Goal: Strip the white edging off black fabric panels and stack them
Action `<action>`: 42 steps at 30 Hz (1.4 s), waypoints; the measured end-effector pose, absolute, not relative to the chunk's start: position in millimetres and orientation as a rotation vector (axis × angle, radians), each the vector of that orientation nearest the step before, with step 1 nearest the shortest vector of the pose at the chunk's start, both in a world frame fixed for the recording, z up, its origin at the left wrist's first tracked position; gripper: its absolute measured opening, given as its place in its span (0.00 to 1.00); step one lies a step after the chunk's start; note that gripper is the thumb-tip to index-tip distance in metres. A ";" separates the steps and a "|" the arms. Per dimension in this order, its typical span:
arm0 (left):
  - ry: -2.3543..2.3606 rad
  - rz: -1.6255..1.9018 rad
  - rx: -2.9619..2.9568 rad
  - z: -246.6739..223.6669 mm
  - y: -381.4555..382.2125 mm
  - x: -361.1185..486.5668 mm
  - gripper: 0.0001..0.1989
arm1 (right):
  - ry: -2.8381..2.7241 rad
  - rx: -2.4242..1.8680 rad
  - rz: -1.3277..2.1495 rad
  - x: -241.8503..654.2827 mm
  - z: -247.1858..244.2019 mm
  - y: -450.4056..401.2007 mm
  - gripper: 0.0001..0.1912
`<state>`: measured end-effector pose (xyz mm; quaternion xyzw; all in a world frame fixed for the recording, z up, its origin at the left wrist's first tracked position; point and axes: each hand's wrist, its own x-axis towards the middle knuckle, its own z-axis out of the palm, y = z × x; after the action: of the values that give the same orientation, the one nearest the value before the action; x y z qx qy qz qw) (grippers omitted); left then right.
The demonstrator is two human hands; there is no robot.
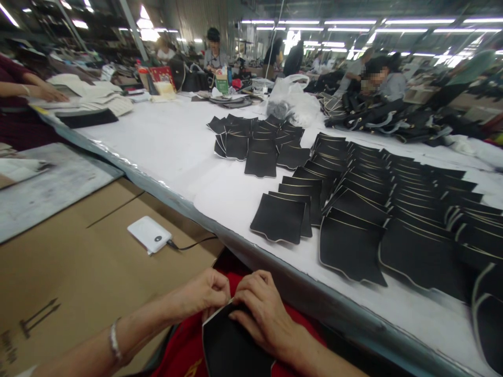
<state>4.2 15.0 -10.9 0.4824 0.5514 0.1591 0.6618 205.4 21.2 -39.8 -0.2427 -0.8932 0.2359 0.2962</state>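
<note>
The left hand (217, 294) and right hand (265, 309), fingers curled closed, pinch the black panel (236, 348). Uneven tugging could crease its edge.

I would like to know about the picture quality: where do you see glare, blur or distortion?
Head view: ceiling lights and a bright window glare white; head view: the person in green at upper right looks smeared; head view: edges seem stretched, like a wide lens; head view: left hand, right hand and held black piece are fairly clear.
</note>
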 end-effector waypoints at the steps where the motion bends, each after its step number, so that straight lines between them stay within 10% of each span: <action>1: 1.239 0.357 1.080 -9.2 15.5 4.3 0.06 | -2.361 -0.656 0.634 205.3 -39.4 21.2 0.05; 34: 1.314 0.270 1.465 -37.0 32.2 0.2 0.04 | -2.807 -0.529 0.749 209.6 9.7 15.7 0.06; 42: 1.188 0.365 1.528 -8.4 13.8 -8.0 0.22 | -2.581 -0.838 0.947 217.3 -12.9 26.0 0.03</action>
<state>-8.0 13.8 -8.4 0.6464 0.5026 0.1545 0.5529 217.3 26.0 -12.9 -0.2891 -0.8899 0.3266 0.1333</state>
